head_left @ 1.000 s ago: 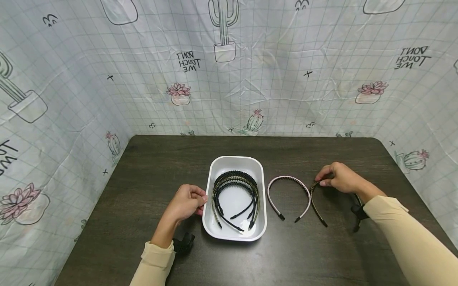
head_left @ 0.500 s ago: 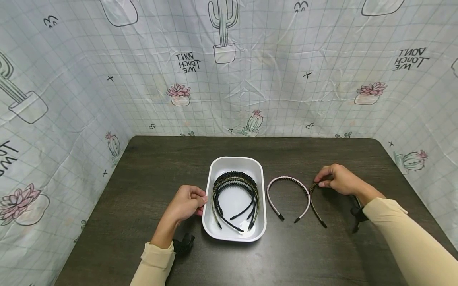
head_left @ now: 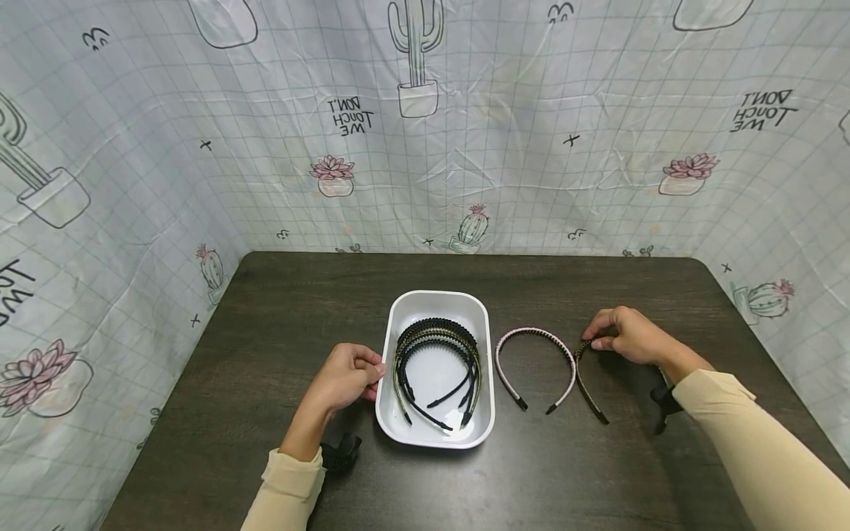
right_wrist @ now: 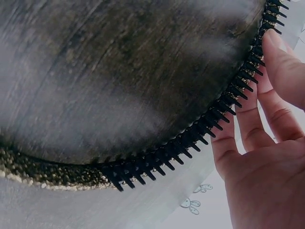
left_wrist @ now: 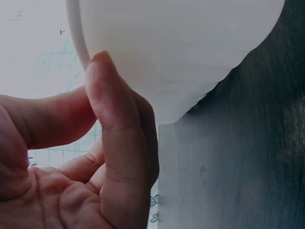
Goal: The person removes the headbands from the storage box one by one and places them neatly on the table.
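Observation:
My left hand [head_left: 345, 376] pinches the left rim of a white tray [head_left: 434, 383]; thumb and fingers meet at its edge in the left wrist view. Several headbands [head_left: 438, 324], black and gold-toned, lie nested inside the tray. Off to the right, my right hand [head_left: 631, 335] holds a gold-glitter headband [head_left: 587, 391] by its curved top. In the right wrist view that headband [right_wrist: 52, 169] shows a row of black comb teeth, with the thumb on one side and fingers on the other. My right wrist and forearm hide much of its far arm.
Between the tray and my right hand, a pale pink headband [head_left: 502, 372] lies on the dark wooden table [head_left: 299, 295], its right side touching or overlapping the gold one. A patterned cloth [head_left: 531, 133] hangs behind the table and along both sides.
My right hand has shifted very slightly toward me, still holding the gold headband. The left hand and the tray stay put.

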Motion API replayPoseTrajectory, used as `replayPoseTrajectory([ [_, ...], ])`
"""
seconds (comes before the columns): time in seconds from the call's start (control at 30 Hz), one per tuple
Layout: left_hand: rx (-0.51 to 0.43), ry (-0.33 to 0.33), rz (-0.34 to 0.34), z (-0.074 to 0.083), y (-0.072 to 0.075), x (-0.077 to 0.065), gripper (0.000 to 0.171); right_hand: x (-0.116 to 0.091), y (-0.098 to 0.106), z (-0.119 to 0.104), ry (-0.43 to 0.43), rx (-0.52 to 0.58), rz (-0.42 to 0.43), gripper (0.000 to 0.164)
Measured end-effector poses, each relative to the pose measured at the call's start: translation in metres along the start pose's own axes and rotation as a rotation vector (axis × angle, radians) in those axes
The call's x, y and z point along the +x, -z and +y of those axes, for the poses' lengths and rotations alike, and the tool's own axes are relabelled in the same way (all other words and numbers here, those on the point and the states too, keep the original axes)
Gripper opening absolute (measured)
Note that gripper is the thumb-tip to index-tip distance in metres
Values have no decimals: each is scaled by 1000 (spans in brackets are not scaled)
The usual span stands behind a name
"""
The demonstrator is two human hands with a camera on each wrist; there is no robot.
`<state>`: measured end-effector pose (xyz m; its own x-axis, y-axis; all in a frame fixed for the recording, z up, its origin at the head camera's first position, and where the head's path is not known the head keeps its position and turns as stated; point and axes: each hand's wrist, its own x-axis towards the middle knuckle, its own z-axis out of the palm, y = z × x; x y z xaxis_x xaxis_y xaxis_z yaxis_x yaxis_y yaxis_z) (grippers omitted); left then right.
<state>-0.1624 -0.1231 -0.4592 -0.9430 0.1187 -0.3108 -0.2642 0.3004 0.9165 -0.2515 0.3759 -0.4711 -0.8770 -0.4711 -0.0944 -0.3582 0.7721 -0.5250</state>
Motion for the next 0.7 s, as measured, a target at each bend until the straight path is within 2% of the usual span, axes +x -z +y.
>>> replayPoseTrajectory([
  [0.7,-1,-9,-1,1,0,-1,14,-1,5,-4,-32,-17,-12,16],
])
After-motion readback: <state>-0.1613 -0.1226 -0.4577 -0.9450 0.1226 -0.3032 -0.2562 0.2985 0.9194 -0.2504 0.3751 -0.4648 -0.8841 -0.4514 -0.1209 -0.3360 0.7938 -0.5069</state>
